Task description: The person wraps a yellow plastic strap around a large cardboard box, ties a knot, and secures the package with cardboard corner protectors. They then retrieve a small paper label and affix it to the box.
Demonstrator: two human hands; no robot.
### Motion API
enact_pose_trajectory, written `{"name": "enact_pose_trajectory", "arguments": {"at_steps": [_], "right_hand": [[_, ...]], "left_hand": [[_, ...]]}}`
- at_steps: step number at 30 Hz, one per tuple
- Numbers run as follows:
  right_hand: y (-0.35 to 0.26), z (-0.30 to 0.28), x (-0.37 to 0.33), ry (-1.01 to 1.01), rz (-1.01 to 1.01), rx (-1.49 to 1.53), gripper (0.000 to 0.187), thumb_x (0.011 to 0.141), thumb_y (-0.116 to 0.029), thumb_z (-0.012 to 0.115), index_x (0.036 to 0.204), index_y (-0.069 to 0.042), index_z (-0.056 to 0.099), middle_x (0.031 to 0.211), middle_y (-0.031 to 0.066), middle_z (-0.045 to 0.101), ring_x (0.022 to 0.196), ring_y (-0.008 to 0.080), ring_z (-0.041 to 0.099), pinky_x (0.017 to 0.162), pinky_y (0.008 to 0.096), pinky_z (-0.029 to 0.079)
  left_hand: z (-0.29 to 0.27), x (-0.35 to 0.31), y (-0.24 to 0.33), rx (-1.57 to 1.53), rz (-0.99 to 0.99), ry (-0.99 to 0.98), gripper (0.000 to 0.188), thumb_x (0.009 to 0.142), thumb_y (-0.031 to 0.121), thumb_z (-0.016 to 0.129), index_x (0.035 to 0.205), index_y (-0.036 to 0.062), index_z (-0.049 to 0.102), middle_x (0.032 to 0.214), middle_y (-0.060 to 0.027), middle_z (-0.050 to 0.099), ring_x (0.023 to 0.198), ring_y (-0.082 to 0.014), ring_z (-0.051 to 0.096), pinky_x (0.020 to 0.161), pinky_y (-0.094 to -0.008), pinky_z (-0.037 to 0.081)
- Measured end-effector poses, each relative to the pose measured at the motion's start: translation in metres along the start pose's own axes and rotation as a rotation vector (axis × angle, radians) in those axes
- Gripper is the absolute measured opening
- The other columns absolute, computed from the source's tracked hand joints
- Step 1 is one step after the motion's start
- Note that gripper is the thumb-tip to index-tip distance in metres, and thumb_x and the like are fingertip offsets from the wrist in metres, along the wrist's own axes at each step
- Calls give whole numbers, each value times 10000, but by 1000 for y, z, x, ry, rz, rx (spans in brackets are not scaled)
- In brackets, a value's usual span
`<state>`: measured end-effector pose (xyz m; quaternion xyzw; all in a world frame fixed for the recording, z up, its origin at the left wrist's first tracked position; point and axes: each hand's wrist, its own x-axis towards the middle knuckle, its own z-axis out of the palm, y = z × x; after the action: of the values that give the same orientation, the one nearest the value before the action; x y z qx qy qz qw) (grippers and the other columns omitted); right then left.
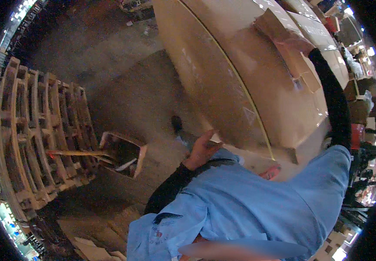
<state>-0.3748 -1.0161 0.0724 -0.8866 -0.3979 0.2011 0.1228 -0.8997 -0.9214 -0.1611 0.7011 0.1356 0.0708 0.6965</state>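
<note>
The large tan cardboard carton (222,74), long and flat-sided, stands on the grey concrete floor (109,56) and fills the upper middle of the head view. A thin pale yellow strap (244,91) runs lengthwise along its upper edge. Strips of clear glossy tape show on its smooth side face, and a small whitish label sits near the right end of its top; its print is too small to read.

The right hand (299,43), at the end of a black sleeve, reaches up and rests on a raised brown cardboard flap (279,32) on top of the carton. The fingers lie over the flap's edge; whether they grip it or only press on it cannot be told. The left hand (203,150), also black-sleeved, is open with fingers spread loosely, holding nothing, close to the carton's lower side face; contact with it cannot be confirmed.

The person wears a light blue shirt (240,204) of soft creased fabric, with a small dark emblem at the lower left.

To the left stands a tall stack of rough pale wooden pallets (35,130). Just beside it sits a small open brown cardboard box (125,152), square-mouthed, holding long thin pieces of pale material that jut towards the pallets. Flattened cardboard sheets (92,230) lie on the floor below. Further tan cartons (322,35) stand behind the large one at upper right.
</note>
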Motion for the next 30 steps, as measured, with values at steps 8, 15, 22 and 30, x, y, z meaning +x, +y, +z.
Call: {"name": "enact_pose_trajectory", "arguments": {"at_steps": [8, 15, 22, 30], "right_hand": [[-37, 31, 94, 215, -122, 585, 548, 909, -333, 698, 1319, -7, 539, 1189, 72, 611, 1048, 137, 562, 943, 305, 472], [-80, 31, 178, 493, -321, -53, 617, 902, -252, 665, 1400, 26, 431, 1316, 187, 548, 1285, 299, 443, 1124, 391, 325], [-77, -24, 368, 485, -265, 290, 708, 821, -305, 748, 1376, 35, 468, 1277, 242, 571, 1220, 341, 510, 1086, 427, 372], [-126, -39, 505, 710, -63, -472, 681, 896, -480, 619, 1410, -62, 458, 1355, 228, 524, 1257, 440, 471, 1062, 530, 359]], "left_hand": [[-147, 47, -49, 185, -54, 177, 541, 866, 248, 757, 1306, 21, 538, 1264, -197, 602, 1076, -326, 623, 884, -382, 516], [-303, 86, -72, 762, 22, 474, 488, 865, 298, 750, 1228, 16, 588, 1003, -170, 674, 761, -261, 620, 691, -370, 495], [-383, 138, -58, 490, -413, 460, 496, 907, 381, 659, 1244, 25, 583, 977, -203, 681, 793, -331, 653, 733, -461, 514], [-479, 217, -109, 391, -343, 617, 498, 922, 416, 628, 1245, 39, 579, 1051, -217, 676, 913, -359, 657, 802, -484, 520]]}}
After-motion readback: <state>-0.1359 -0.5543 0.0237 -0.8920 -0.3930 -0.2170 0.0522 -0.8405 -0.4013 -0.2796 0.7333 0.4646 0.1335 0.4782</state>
